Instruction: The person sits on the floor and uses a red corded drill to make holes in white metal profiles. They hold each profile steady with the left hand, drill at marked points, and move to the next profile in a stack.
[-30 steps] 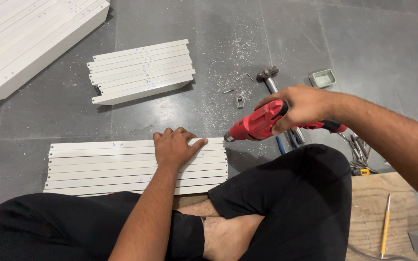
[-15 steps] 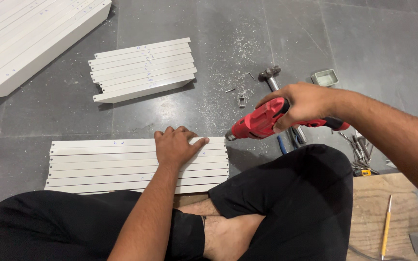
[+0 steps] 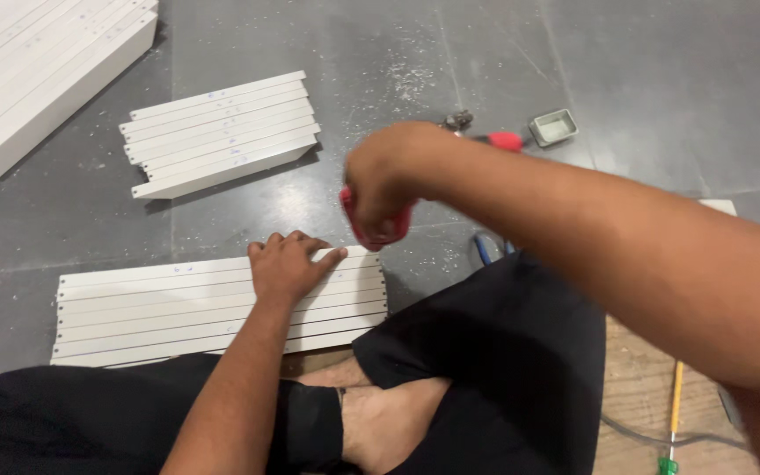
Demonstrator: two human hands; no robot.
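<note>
Your right hand (image 3: 389, 180) is clenched around the red power drill (image 3: 378, 230), its fingers wrapped on the grip, held just above the right end of the near row of white slats (image 3: 178, 308) on the floor (image 3: 644, 62). Most of the drill is hidden behind your hand and forearm. Your left hand (image 3: 288, 264) lies flat and released on that row, fingers spread, pressing the top slats. You sit cross-legged on a dark grey floor speckled with pale dust. There are three groups of white pieces: the near row, a second stack of slats (image 3: 222, 132) further out, and long white panels (image 3: 37, 79) at the far left. One small grey tray (image 3: 553, 127) sits near a red-handled tool (image 3: 494, 139).
</note>
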